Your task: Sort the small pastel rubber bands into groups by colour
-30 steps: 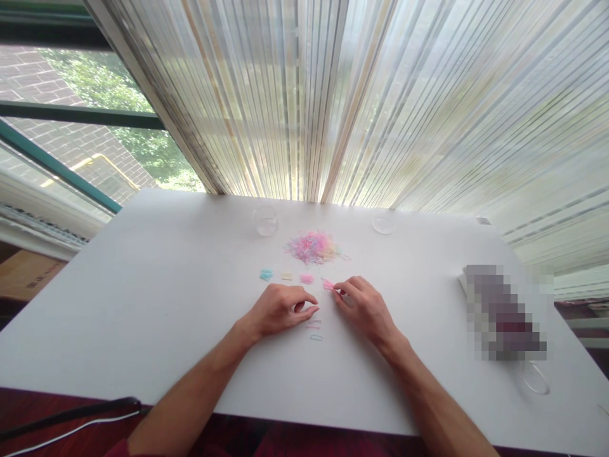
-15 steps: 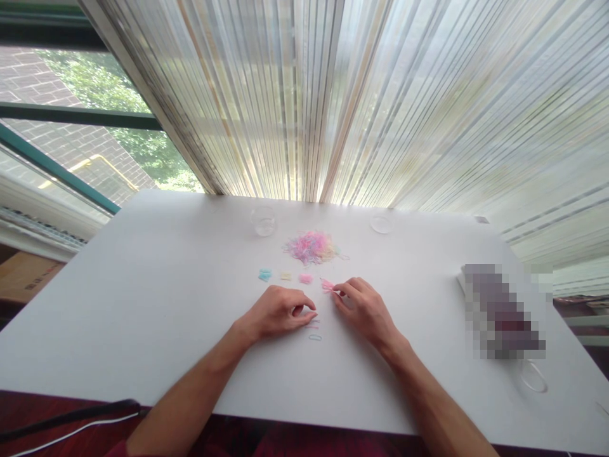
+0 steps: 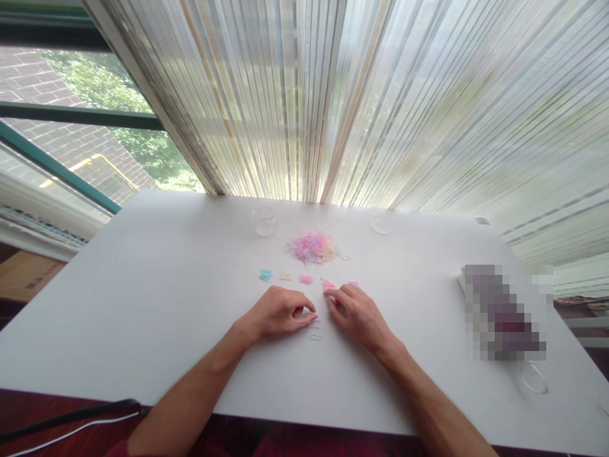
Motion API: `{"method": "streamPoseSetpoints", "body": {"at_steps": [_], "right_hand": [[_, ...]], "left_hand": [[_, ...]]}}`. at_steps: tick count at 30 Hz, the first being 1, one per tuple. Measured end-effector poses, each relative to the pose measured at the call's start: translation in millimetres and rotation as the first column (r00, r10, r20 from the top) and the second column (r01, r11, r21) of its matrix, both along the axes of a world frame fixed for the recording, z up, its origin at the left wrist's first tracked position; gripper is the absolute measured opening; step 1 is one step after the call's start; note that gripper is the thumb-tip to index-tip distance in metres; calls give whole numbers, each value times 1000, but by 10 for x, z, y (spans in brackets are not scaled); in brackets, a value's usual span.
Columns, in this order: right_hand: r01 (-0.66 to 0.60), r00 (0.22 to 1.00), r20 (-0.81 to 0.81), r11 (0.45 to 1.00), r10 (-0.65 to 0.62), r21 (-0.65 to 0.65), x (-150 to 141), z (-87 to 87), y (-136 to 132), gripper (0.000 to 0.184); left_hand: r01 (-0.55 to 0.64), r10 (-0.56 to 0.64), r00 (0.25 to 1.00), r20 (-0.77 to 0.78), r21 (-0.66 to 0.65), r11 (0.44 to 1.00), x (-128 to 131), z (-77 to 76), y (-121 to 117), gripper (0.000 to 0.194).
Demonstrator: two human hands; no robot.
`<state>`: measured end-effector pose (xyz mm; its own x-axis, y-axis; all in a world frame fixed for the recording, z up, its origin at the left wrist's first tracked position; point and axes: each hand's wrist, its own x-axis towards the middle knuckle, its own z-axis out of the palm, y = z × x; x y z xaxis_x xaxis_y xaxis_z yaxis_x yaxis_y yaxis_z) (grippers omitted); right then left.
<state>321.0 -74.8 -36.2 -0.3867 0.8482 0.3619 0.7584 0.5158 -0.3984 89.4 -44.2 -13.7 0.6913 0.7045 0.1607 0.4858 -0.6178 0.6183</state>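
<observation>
On our white worktop we've got a bright blue bunch, our left hand (tips slightly apart), a pale yellow bunch, a fuzzy pink bunch, then a streaky deeper-pink bunch by our right hand's parted fingertips.

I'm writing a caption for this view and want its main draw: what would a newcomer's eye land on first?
Probably the fluffy heap of pastel pink, lilac and yellow bands in the middle of the white table, beyond both hands. Next, perhaps, the row of small coloured piles nearer the person, from the small turquoise pile at its left end to the pinks by the right hand. The pale striped curtain rising behind the table also stands out.
</observation>
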Motion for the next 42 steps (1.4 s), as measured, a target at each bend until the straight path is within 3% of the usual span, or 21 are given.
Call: {"method": "streamPoseSetpoints", "body": {"at_steps": [19, 29, 42], "right_hand": [[10, 1000, -17, 1000, -10, -17, 39, 23, -7, 19], [9, 1000, -23, 1000, -9, -16, 32, 25, -4, 20], [-30, 994, -107, 999, 28, -17, 44, 59, -8, 16]], "left_hand": [[-14, -4, 993, -115, -154, 988, -82, 131, 5, 3], [-13, -10, 991, -135, -172, 985, -82, 163, 1, 7], [-28, -43, 975, -220, -310, 950, -96, 244, 8, 12]]}}
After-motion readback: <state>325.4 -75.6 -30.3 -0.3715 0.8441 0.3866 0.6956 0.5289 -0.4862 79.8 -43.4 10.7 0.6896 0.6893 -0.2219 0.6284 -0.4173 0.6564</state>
